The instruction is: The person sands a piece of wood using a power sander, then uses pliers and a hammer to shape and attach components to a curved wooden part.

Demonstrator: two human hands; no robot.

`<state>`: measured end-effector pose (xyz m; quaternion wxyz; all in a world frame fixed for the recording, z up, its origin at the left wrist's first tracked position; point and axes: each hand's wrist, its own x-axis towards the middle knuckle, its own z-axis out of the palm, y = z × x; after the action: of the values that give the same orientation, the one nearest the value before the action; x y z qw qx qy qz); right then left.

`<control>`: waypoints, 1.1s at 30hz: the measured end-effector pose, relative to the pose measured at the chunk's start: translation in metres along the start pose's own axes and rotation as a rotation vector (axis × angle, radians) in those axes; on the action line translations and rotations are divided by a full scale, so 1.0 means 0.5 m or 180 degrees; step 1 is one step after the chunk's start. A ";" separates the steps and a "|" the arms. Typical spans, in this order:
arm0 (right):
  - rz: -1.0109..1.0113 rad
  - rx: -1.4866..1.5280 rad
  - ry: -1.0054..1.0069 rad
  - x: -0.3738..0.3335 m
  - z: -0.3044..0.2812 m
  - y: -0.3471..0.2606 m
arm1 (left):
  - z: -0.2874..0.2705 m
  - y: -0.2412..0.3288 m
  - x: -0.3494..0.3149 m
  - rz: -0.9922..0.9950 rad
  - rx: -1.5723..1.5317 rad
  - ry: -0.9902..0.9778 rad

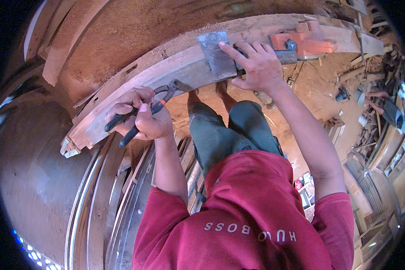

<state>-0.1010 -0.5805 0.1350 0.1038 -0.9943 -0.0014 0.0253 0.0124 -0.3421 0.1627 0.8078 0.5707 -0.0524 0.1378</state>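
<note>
My left hand is closed around a pair of pincers with black and red handles. Their dark rounded jaws point to the right, above a long curved wooden beam. Across this beam, my right hand lies over the dark handle of a tool with a broad, flat grey metal blade. Its index finger reaches onto the blade and its thumb is on the near side. The other fingers bend over the far side, partly hiding the handle. The tool's exact kind is unclear.
An orange-red wooden hand plane sits on the beam, right of my right hand. Boards stand at the lower left beside a large dark panel. Wood scraps and another person's arm are at the far right.
</note>
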 end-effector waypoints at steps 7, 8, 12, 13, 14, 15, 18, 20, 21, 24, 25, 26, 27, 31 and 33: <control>-0.0062 -0.0028 0.0043 0.006 -0.003 -0.005 | -0.078 -0.011 0.048 -0.0440 -0.0517 0.0168; -0.0027 -0.0073 -0.0012 0.008 -0.004 -0.007 | -0.086 -0.007 0.054 -0.0544 -0.0628 0.0195; -0.0013 -0.0176 -0.0063 0.008 -0.003 -0.008 | -0.120 -0.028 0.062 -0.1047 -0.1144 0.0564; -0.0040 -0.0190 -0.0068 0.009 -0.002 -0.009 | -0.120 -0.027 0.067 -0.1210 -0.1021 0.0859; -0.0043 -0.0184 -0.0047 0.010 -0.001 -0.010 | -0.127 -0.032 0.074 -0.1196 -0.1031 0.0885; -0.0046 -0.0175 -0.0025 0.012 -0.001 -0.011 | -0.141 -0.040 0.084 -0.1307 -0.1003 0.1159; -0.0053 -0.0182 -0.0116 0.017 -0.001 -0.014 | -0.232 -0.048 0.142 -0.1339 -0.0953 0.1595; -0.0006 -0.0244 -0.0200 0.010 -0.006 -0.017 | -0.283 -0.016 0.183 -0.1265 -0.1222 0.1264; 0.0023 -0.0317 -0.0225 0.012 -0.007 -0.017 | -0.316 -0.006 0.214 -0.1239 -0.1198 0.1273; -0.0064 -0.0308 -0.0065 0.007 -0.005 -0.014 | -0.347 0.035 0.289 -0.1201 -0.1665 0.0855; -0.0134 -0.0274 -0.0021 0.019 -0.007 -0.018 | -0.323 0.071 0.312 -0.0886 -0.1563 0.1022; -0.0118 -0.0269 -0.0035 0.020 -0.006 -0.020 | -0.307 0.086 0.326 -0.0627 -0.1479 0.1169; -0.0102 -0.0261 -0.0048 0.021 -0.005 -0.022 | -0.311 0.094 0.337 -0.0556 -0.1299 0.1274; -0.0017 -0.0255 -0.0157 0.012 -0.009 -0.020 | -0.332 0.077 0.361 -0.0407 -0.1397 0.1082; 0.0130 -0.0247 -0.0360 0.013 -0.009 -0.025 | -0.367 0.076 0.368 -0.0372 -0.1362 0.1042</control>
<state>-0.0943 -0.5693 0.1415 0.0644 -0.9944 0.0121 0.0835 0.1645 -0.1283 0.1785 0.9143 0.3593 0.0840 0.1672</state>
